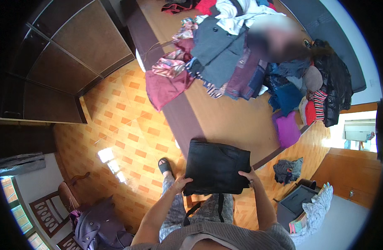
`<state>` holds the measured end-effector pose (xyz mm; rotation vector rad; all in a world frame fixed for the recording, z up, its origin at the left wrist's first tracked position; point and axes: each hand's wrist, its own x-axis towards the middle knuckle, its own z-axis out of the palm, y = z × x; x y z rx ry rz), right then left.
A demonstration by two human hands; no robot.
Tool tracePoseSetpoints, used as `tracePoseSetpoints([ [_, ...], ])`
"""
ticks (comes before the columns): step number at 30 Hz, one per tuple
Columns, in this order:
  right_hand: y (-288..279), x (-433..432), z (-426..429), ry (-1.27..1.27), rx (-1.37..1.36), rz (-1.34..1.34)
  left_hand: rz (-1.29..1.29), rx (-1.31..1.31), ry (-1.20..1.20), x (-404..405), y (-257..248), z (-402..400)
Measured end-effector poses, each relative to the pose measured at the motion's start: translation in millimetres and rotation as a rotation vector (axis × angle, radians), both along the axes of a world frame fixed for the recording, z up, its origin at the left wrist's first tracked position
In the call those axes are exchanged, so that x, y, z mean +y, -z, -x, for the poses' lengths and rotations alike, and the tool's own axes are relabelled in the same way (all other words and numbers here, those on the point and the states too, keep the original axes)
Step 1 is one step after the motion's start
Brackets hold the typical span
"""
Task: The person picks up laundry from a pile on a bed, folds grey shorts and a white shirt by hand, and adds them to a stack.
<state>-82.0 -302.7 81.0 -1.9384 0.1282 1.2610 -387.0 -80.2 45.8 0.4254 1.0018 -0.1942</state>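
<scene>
My left hand (pixel 181 183) grips the lower left corner of a folded black garment (pixel 217 167), thumb on top. On its right edge my right hand (pixel 248 177) pinches the cloth the same way. The garment lies flat between both hands, in front of my body, its far edge over the near corner of a bed (pixel 235 122) with a tan and purple-brown cover. Farther back on the bed is a heap of clothes, with a dark grey buttoned coat (pixel 219 47), a maroon cloth (pixel 166 87) and a blue garment (pixel 285 97). A folded purple cloth (pixel 288 129) lies at the bed's right edge.
Dark wardrobe doors (pixel 85 37) stand at the upper left. A purple coat (pixel 99 223) hangs over a wooden chair (pixel 49 212) at the lower left. To the right, a crumpled grey garment (pixel 287 170) lies on the tiled floor near a grey drawer unit (pixel 296 203). A black jacket (pixel 337 81) lies at the far right.
</scene>
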Motion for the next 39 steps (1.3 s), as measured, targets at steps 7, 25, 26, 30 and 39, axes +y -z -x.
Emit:
tracePoseSetpoints([
  [7,-81.1,98.3,100.3,0.087,0.113,0.138,-0.057,-0.072,0.155,113.1,-42.9,92.4],
  [25,-154.0,232.4,94.4,-0.124,-0.14,-0.162,0.096,-0.217,-0.108,219.0,-110.7,127.0],
  [26,-181.2,273.7,89.7,-0.162,-0.152,-0.272,0.075,-0.214,-0.093,238.9,-122.8,122.0],
  [30,-158.4,396.5,10.8,-0.36,-0.026,-0.141,-0.13,-0.16,-0.215,315.6,-137.4,85.0],
  [39,-159.1,716.6,-167.2,-0.548,-0.523,-0.497,-0.644,-0.17,-0.286,579.5,-129.1,-62.2],
])
